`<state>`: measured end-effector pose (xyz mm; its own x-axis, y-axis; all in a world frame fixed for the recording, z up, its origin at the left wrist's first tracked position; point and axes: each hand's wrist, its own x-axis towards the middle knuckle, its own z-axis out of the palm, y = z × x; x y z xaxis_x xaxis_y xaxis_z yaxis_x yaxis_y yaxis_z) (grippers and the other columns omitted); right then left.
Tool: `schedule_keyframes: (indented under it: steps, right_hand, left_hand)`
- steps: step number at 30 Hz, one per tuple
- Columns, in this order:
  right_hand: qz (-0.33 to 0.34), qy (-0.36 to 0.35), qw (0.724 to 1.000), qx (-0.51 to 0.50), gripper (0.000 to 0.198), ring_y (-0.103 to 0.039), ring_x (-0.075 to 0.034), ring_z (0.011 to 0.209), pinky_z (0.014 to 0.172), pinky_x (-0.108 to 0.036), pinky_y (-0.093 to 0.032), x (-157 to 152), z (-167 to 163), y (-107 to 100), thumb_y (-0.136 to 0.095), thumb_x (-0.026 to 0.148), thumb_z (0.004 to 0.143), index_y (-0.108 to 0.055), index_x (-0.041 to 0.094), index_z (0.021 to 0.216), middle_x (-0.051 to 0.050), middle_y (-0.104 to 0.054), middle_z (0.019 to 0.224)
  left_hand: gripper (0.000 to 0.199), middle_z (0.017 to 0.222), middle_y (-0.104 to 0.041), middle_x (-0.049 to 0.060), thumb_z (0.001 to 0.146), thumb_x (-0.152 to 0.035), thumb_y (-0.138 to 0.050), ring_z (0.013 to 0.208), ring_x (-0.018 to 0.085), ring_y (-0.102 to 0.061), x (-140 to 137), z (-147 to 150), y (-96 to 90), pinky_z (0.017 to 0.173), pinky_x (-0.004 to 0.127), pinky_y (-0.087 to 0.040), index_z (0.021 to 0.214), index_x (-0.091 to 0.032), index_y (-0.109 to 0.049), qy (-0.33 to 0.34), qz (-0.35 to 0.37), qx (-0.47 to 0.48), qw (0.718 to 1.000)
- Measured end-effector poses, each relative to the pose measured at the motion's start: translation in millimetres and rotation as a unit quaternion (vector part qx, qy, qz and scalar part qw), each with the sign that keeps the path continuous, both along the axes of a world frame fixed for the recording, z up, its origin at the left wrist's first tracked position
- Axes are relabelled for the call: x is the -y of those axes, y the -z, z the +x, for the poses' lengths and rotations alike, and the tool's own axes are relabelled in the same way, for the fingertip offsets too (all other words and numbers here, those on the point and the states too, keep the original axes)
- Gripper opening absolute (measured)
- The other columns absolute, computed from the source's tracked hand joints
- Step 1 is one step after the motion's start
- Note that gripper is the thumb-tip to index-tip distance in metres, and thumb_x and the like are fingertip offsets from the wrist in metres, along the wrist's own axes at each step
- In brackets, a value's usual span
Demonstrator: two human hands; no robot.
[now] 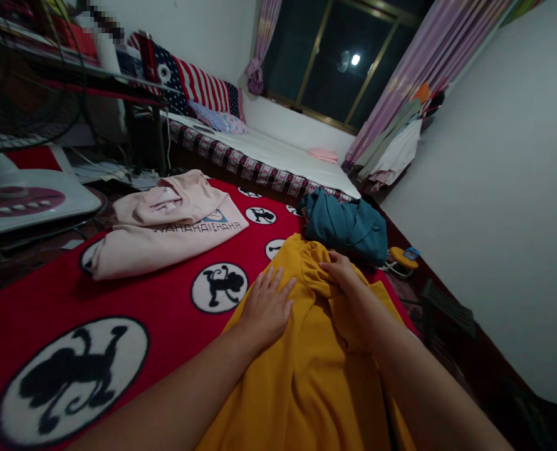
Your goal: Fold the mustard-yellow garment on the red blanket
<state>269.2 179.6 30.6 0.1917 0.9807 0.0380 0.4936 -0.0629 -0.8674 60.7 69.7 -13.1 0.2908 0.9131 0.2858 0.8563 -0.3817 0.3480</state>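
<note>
dim indoor light; a lamp glare reflects in the dark window at 1 o'clock. wide-angle bending stretches the edges. a pixelated patch sits at 11 o'clock; shadows are soft.

1. The yellow garment runs off the picture's bottom edge.
2. The right hand has its fingertips buried in a bunched fold of that garment.
3. The fan is cut by the left edge.
4. A pixelated patch hides something on the shelf.
</note>
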Motion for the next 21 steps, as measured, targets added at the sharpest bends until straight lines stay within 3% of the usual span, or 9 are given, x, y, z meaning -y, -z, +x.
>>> schedule_keyframes:
  steps: [3, 5, 7, 10, 13, 15, 18, 21]
  right_hand:
    - [0.069, 0.015, 0.979, 0.189, 0.035, -0.062, -0.021, 0.101, 0.085, -0.029, -0.047, -4.9, -2.0, 1.1, -0.057, 0.017, 0.081, -0.064, 0.021, 0.115, -0.006, -0.069, 0.108]
    - [0.059, 0.033, 0.924, 0.377, 0.034, -0.062, -0.023, 0.103, 0.084, -0.031, -0.046, -6.4, -2.8, 1.3, -0.051, 0.021, 0.087, -0.062, 0.024, 0.120, -0.008, -0.068, 0.110]
    - [0.012, 0.035, 0.873, 0.487, 0.028, -0.064, -0.025, 0.097, 0.079, -0.032, -0.046, -6.6, -5.1, -1.1, -0.051, 0.022, 0.088, -0.066, 0.022, 0.111, -0.011, -0.067, 0.107]
    - [-0.006, 0.029, 0.858, 0.513, 0.023, -0.064, -0.026, 0.094, 0.076, -0.031, -0.045, -1.4, -13.2, -10.0, -0.056, 0.022, 0.084, -0.068, 0.019, 0.103, -0.013, -0.065, 0.109]
    - [0.077, 0.021, 0.847, 0.526, 0.032, -0.059, -0.026, 0.106, 0.084, -0.034, -0.044, 16.4, -24.7, -12.5, -0.053, 0.029, 0.088, -0.062, 0.019, 0.118, -0.013, -0.061, 0.119]
    - [0.132, -0.045, 0.842, 0.521, 0.040, -0.053, -0.025, 0.116, 0.094, -0.035, -0.041, 33.5, -30.3, -4.8, -0.046, 0.034, 0.093, -0.055, 0.019, 0.129, -0.012, -0.058, 0.128]
    - [0.115, -0.172, 0.837, 0.506, 0.046, -0.045, -0.023, 0.128, 0.104, -0.038, -0.034, 56.5, -29.6, 9.1, -0.037, 0.037, 0.097, -0.047, 0.018, 0.137, -0.012, -0.050, 0.141]
    - [0.101, -0.179, 0.848, 0.488, 0.043, -0.043, -0.025, 0.130, 0.107, -0.045, -0.030, 74.4, -16.6, 3.8, -0.043, 0.033, 0.094, -0.051, 0.018, 0.134, -0.012, -0.048, 0.143]
  left_hand:
    - [0.049, 0.152, -0.036, 0.009, 0.093, -0.039, -0.044, 0.142, 0.028, -0.027, 0.4, 0.1, -1.1, 0.116, 0.048, -0.022, 0.141, -0.028, -0.046, 0.002, -0.001, -0.005, 1.000]
    - [0.049, 0.152, -0.036, 0.009, 0.093, -0.039, -0.044, 0.143, 0.028, -0.026, 0.7, 0.0, -1.9, 0.116, 0.048, -0.022, 0.141, -0.028, -0.045, 0.002, -0.005, -0.011, 1.000]
    - [0.050, 0.153, -0.035, 0.009, 0.094, -0.039, -0.043, 0.143, 0.028, -0.025, 0.6, -0.2, -2.2, 0.116, 0.048, -0.022, 0.142, -0.028, -0.044, 0.002, -0.007, -0.014, 1.000]
    - [0.050, 0.153, -0.034, 0.009, 0.094, -0.039, -0.043, 0.143, 0.029, -0.025, -0.5, -0.4, -1.0, 0.116, 0.048, -0.021, 0.143, -0.028, -0.044, 0.004, -0.006, -0.014, 1.000]
    - [0.049, 0.153, -0.034, 0.009, 0.093, -0.039, -0.045, 0.143, 0.030, -0.025, -2.1, -0.6, 1.7, 0.116, 0.049, -0.021, 0.142, -0.030, -0.044, 0.008, -0.003, -0.007, 1.000]
    - [0.049, 0.153, -0.033, 0.008, 0.093, -0.038, -0.046, 0.143, 0.031, -0.024, -2.9, -1.1, 2.9, 0.116, 0.050, -0.021, 0.141, -0.032, -0.045, 0.014, -0.001, -0.003, 1.000]
    - [0.045, 0.154, -0.033, 0.005, 0.092, -0.036, -0.047, 0.143, 0.031, -0.025, -3.4, -2.1, 2.6, 0.115, 0.051, -0.021, 0.137, -0.036, -0.050, 0.024, -0.002, -0.003, 1.000]
    - [0.043, 0.153, -0.034, 0.005, 0.092, -0.034, -0.047, 0.142, 0.032, -0.026, -3.4, -2.8, 0.7, 0.115, 0.051, -0.022, 0.134, -0.035, -0.053, 0.024, -0.002, -0.005, 1.000]
